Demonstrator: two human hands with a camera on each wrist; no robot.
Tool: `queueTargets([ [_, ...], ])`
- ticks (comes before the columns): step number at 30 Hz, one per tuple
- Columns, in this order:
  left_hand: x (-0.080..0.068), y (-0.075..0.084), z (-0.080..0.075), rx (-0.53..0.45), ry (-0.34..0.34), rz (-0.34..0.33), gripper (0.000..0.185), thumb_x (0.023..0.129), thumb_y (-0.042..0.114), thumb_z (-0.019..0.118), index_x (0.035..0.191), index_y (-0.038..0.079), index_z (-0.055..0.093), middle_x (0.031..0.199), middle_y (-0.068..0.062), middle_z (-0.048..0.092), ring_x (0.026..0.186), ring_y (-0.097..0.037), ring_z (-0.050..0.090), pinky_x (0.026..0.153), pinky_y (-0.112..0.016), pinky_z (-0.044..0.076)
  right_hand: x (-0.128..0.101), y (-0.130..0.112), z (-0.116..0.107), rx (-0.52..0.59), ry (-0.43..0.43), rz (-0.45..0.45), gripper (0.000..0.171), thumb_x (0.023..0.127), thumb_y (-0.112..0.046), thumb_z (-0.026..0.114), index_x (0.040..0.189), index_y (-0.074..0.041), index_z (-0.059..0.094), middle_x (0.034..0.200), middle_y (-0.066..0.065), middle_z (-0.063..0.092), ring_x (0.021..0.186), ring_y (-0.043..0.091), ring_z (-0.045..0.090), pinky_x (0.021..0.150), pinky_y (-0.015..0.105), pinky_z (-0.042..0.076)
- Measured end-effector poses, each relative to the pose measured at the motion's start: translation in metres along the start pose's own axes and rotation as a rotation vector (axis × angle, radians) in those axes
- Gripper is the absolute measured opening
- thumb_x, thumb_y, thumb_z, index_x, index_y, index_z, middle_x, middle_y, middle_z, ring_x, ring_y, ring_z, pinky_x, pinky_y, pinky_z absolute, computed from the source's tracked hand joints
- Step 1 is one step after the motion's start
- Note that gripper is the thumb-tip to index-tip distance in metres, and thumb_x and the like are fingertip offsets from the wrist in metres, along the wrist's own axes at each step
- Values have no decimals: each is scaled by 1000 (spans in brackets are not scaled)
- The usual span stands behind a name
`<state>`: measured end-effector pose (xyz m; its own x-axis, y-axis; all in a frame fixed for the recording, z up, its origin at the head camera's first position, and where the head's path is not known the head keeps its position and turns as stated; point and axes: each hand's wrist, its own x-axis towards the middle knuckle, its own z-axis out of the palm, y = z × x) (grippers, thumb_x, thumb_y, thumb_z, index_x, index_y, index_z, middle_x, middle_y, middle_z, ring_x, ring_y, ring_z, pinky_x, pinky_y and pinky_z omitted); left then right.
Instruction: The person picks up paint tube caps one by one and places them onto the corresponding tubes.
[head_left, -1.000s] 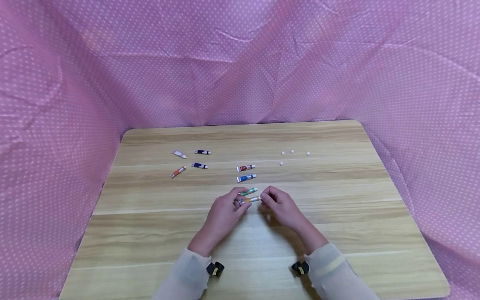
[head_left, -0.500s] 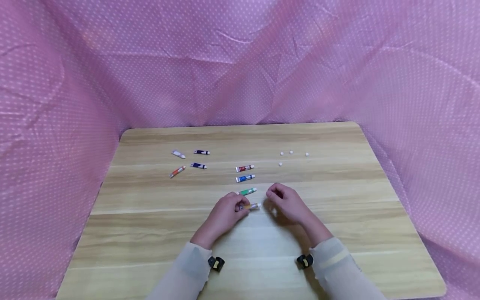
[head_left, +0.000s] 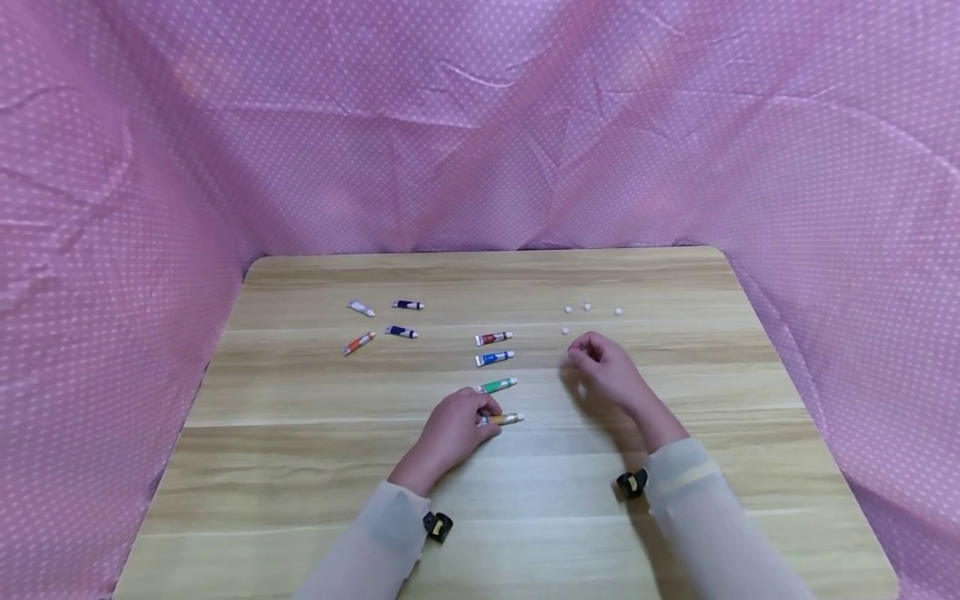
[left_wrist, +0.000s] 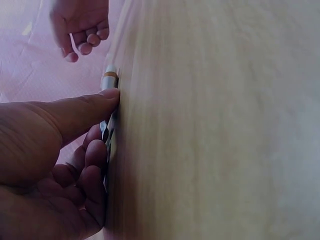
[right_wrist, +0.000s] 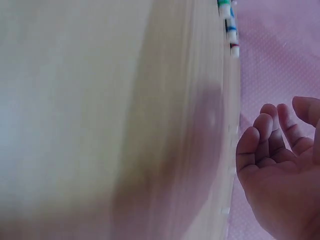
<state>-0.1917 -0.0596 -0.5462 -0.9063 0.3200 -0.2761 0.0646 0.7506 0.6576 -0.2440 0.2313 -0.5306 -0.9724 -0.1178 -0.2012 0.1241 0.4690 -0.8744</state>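
Observation:
My left hand (head_left: 480, 417) rests on the wooden table (head_left: 675, 483) and pinches a small orange paint tube (head_left: 507, 418) that lies flat, its white end pointing right. In the left wrist view the thumb (left_wrist: 95, 102) presses the tube (left_wrist: 109, 80) against the board. My right hand (head_left: 585, 354) hovers to the right, fingers loosely curled, just below several small white caps (head_left: 566, 331). Nothing shows in its fingers (right_wrist: 265, 145) in the right wrist view. Green (head_left: 497, 386), blue (head_left: 493, 359) and red (head_left: 493, 338) tubes lie in a column above the left hand.
Several more tubes lie at the table's back left: white (head_left: 361, 308), dark blue (head_left: 407, 305), another dark blue (head_left: 401, 332) and orange-red (head_left: 358, 343). Pink dotted cloth (head_left: 480, 125) surrounds the table on all sides.
My right hand left the orange tube's end and moved up and right to near the white caps. The left hand lowered the tube onto the table, still pinching it.

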Motion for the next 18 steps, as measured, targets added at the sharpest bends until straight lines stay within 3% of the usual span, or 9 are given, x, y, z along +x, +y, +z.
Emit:
queueTargets([
  [5,-1,-2,1,2,8,-12,15,94,24,87,107,24,78,103,7,67,89,-11,59,84,-32,52,16,6,-9,-31,-3,4,26,110,-23,63,124,-1,65,106,9,65,96,17,57,81,25,51],
  [18,-2,-4,4,-22,30,-19,19,93,24,88,109,24,78,104,9,67,91,-9,60,86,-30,54,50,17,-14,-18,-45,64,28,109,-21,66,127,0,61,97,8,65,80,15,62,70,24,55],
])
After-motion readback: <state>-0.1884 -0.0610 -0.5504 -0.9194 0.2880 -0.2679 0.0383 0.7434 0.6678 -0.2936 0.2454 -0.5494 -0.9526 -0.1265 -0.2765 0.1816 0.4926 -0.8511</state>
